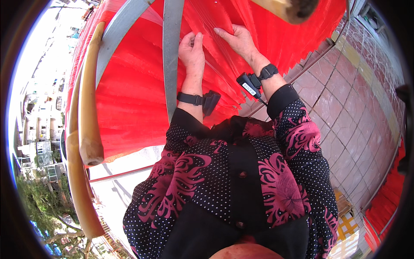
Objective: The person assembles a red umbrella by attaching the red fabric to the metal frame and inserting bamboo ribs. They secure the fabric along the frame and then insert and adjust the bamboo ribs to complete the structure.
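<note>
Thin red cloth-like material [129,112] hangs in long folds in front of me, with fine strands along parts of it. My right hand [239,41] has its thumb and fingers closed on a fold of it. Just to the left, my left hand [192,51] is closed, with thumb against curled fingers, over the same material. Whatever is in that left hand is too small or hidden to make out. A curved grey strip [170,64] runs down beside my left wrist. Both wrists wear black straps with small devices.
Bamboo poles [89,108] stand at the left, and another bamboo end [297,9] juts in at the top. Paving tiles [340,99] cover the floor on the right, near a metal rail [310,60]. More red material [386,207] lies at the lower right. Buildings and trees show far left.
</note>
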`<move>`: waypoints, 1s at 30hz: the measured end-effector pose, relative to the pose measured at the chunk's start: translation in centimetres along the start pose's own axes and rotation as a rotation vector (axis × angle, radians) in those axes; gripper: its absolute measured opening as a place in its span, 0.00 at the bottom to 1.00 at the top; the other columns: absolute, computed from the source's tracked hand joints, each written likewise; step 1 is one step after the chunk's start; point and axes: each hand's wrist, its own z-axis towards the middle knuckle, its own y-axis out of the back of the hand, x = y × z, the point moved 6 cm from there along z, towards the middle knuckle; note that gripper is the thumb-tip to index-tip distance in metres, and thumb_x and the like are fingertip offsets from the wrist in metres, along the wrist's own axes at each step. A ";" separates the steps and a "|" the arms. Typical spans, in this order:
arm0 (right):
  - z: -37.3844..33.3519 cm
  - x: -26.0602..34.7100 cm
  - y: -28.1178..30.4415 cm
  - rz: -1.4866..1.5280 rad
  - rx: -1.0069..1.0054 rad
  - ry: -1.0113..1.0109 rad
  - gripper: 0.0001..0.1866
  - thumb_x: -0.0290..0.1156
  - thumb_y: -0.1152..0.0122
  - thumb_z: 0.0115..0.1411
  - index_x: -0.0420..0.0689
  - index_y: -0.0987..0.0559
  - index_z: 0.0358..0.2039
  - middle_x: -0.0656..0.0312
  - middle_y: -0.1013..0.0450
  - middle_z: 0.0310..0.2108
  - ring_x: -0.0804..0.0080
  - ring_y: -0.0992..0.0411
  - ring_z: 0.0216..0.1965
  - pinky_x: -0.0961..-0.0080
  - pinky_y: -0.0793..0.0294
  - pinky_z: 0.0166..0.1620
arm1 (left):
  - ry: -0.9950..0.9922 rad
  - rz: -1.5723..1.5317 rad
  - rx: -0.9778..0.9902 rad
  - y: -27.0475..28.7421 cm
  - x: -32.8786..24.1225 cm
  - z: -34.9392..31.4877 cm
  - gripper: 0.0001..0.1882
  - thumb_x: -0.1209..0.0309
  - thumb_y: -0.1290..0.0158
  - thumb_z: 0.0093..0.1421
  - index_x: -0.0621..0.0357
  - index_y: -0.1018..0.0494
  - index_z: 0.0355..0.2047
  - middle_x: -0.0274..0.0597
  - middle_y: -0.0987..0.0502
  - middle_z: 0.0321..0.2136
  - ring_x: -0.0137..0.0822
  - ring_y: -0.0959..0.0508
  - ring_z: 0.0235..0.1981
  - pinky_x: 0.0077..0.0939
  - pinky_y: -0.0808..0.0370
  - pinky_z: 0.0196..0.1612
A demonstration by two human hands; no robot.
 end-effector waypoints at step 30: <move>-51.4 -21.6 -0.2 -0.776 0.889 -0.837 0.13 0.34 0.44 0.56 0.52 0.20 0.42 0.69 0.28 0.49 0.71 0.36 0.58 0.52 0.44 0.62 | 0.853 0.798 2.340 12.3 22.1 -41.5 0.14 0.64 0.52 0.60 0.51 0.24 0.44 0.44 0.21 0.44 0.43 0.23 0.45 0.37 0.27 0.48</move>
